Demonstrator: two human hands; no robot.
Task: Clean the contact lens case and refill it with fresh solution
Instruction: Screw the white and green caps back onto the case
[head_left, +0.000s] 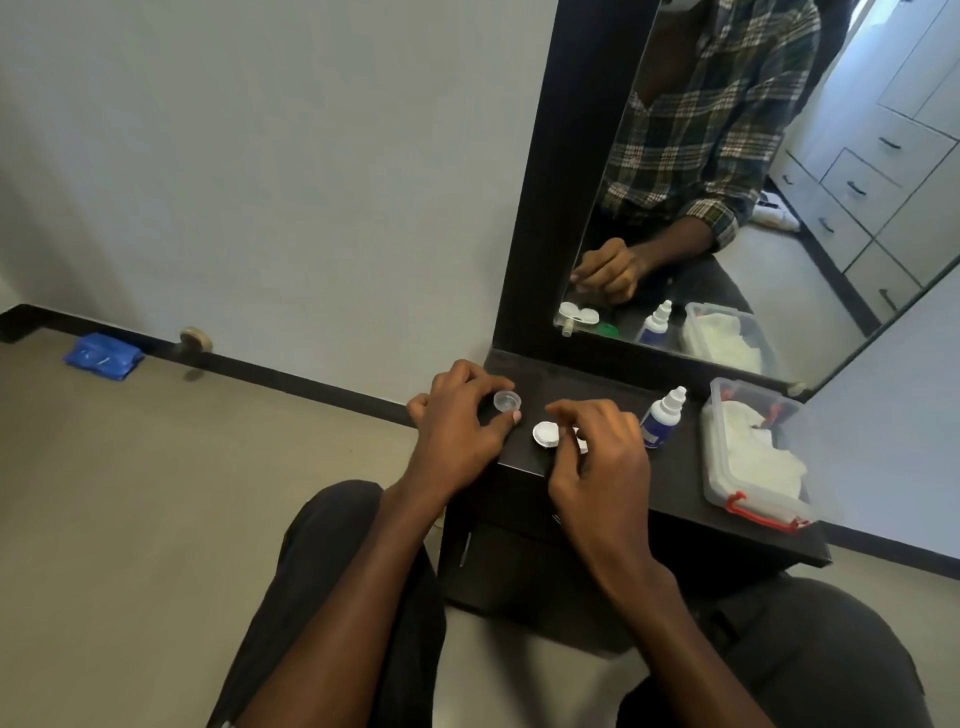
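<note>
cap (507, 401) pinched in left hand (457, 421) grip, opening upward | lens case (546, 434) flat on counter (685, 483), long axis left-right, pinched by right hand (597, 447)

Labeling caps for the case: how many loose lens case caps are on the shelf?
1 clearly: a clear cap in the left hand's fingers. The right hand covers part of the lens case, so a second cap may be hidden; the mirror shows something green there.

Clear tissue box (722, 483) on dark shelf (675, 488) below mirror (779, 171).
</note>
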